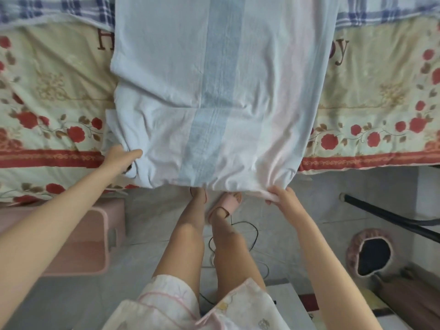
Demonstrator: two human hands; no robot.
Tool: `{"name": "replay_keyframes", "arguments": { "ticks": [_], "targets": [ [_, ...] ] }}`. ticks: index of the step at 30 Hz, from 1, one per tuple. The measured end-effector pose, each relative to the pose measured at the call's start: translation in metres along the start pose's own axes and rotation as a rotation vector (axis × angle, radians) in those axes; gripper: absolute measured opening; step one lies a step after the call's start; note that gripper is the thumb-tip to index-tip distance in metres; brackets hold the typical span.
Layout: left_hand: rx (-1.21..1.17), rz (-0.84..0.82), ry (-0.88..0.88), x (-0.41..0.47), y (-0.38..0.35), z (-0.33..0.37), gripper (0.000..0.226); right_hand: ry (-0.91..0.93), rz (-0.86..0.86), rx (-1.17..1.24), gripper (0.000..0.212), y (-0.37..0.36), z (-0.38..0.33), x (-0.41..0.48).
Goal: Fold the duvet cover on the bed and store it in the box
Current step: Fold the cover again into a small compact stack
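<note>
The bed (371, 160) fills the upper half of my view, spread with a cream quilt (54, 91) printed with red roses and a red border along its near edge; a blue and white checked blanket (78, 8) lies across the far side. Below the bed edge is a pale tiled floor (152, 210); a thin black cable (252, 234) loops over it beside my legs, and my foot sits in a pink slipper (226, 206). A pink plastic object (92, 236) stands on the floor to my left, against the bed; a dark bar (392, 219) slants across the right, with a round dark thing in a pink frilled rim (352, 253) below it.

The duvet cover (166, 67), pale with a blue woven stripe down its middle, lies in a long folded strip over the quilt; its near end hangs just past the bed edge. My left hand (119, 158) grips the cover's near left corner, thumb on top and fingers tucked into the fold; my right hand (283, 198) pinches the near right corner, fingers curled under the bunched cloth.

The cover's far end runs out of the top of the frame; it hides the middle of brown lettering on the quilt; I cannot tell whether the pink object is a box or a stool.
</note>
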State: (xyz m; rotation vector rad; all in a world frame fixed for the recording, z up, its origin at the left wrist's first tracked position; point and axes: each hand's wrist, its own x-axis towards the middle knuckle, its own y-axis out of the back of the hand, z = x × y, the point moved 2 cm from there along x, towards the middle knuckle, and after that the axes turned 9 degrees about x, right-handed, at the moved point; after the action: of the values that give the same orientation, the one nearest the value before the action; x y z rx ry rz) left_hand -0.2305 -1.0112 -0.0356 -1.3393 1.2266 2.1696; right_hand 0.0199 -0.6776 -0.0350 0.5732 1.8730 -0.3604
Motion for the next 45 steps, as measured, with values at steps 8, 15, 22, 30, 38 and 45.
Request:
{"name": "replay_keyframes", "arguments": {
  "ticks": [8, 15, 22, 30, 38, 45],
  "targets": [
    [-1.034, -0.249, -0.365, -0.018, 0.088, 0.173, 0.023, 0.537, 0.029, 0.141, 0.034, -0.002, -0.212, 0.013],
    [0.272, 0.168, -0.347, 0.045, 0.038, 0.102, 0.059, 0.533, 0.264, -0.151, 0.050, -0.040, -0.190, 0.057],
    [0.807, 0.313, -0.570, 0.027, -0.016, 0.023, 0.114, 0.616, 0.284, -0.708, 0.101, -0.035, -0.044, 0.053],
    [1.100, 0.610, -0.953, 0.060, -0.028, 0.054, 0.065, 0.815, 0.479, -1.383, 0.084, -0.089, -0.091, 0.078],
    [1.126, 0.113, -0.762, 0.019, 0.000, 0.102, 0.010, 0.471, 0.000, -1.129, 0.011, -0.082, -0.122, 0.031],
    [1.364, -0.390, -0.730, -0.118, 0.038, 0.027, 0.030, 0.006, -0.206, -1.391, 0.076, -0.032, -0.046, -0.098]
  ]
}}
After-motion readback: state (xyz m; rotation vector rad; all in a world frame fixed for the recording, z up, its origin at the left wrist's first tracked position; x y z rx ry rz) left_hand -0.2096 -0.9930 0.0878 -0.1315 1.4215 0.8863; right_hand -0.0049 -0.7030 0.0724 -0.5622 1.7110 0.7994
